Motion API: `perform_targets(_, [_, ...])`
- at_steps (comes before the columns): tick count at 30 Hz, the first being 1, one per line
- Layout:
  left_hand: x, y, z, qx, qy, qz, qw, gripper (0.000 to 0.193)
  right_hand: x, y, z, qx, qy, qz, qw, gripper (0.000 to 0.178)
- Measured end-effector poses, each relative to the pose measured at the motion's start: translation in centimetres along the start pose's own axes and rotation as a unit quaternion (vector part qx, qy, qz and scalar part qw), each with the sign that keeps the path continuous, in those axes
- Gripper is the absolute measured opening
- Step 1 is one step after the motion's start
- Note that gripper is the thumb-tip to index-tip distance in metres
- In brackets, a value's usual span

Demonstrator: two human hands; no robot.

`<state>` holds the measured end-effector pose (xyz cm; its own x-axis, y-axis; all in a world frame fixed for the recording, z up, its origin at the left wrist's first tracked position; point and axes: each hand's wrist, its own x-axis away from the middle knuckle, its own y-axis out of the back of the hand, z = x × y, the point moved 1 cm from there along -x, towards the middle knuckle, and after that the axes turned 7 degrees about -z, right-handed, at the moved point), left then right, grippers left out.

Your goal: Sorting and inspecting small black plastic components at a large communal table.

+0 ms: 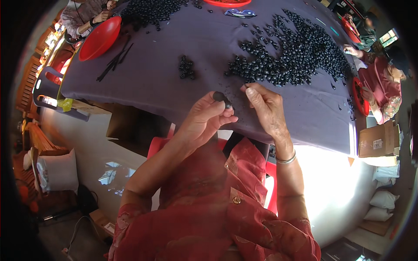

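Observation:
My left hand (203,115) is closed in a pinch over the near edge of the table, with a small black ring-shaped part (219,96) between thumb and fingers. To its right, my right hand (269,108) has thumb and forefinger pressed together; anything between them is too small to make out. Just beyond it spreads a large heap of small black ring-like parts (287,58), some showing a hole. A little cluster of similar parts (186,68) lies apart, ahead of my left hand. Both hands are held above the purple-grey tablecloth (152,82).
Thin black strips (115,61) and a red basin (100,39) lie at the left. Glasses (240,14) and another red dish (227,2) are at the far side, near a second black heap (148,15). Other people sit at the left and right, with a cardboard box (378,141) at right.

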<state>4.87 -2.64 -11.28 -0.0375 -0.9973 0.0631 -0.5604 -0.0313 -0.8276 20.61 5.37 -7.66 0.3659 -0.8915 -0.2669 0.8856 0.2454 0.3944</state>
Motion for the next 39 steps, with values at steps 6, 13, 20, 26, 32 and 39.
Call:
perform_targets(6, [-0.2, 0.5, 0.3, 0.008, 0.01, -0.007, 1.0, 0.009, 0.9, -0.5, 2.4, -0.081, 0.081, 0.061, 0.992, 0.014])
perform_targets(13, [-0.2, 1.3, -0.1, -0.01, 0.078, -0.004, 0.997, 0.022, 1.4, -1.2, 2.5, -0.128, 0.03, 0.112, 0.985, 0.01])
perform_targets(20, [-0.5, 1.9, -1.0, -0.021, 0.131, 0.035, 0.991, 0.023, 0.8, -1.8, 0.5, -0.131, -0.015, 0.097, 0.986, 0.011])
perform_targets(26, [-1.6, 5.0, -4.5, -0.53, -0.145, -0.209, 0.809, 0.006, -3.9, -2.0, -1.9, 0.234, 0.091, 0.008, 0.968, 0.015])
perform_targets(32, [-3.5, 6.2, -5.5, -0.679, -0.368, -0.245, 0.586, 0.021, -7.7, -5.4, -2.9, 0.358, 0.155, 0.045, 0.92, 0.011])
perform_targets(39, [-2.5, 6.8, -4.9, -0.465, -0.274, -0.267, 0.799, 0.02, -5.8, -4.8, -0.5, 0.234, 0.211, 0.035, 0.948, 0.013])
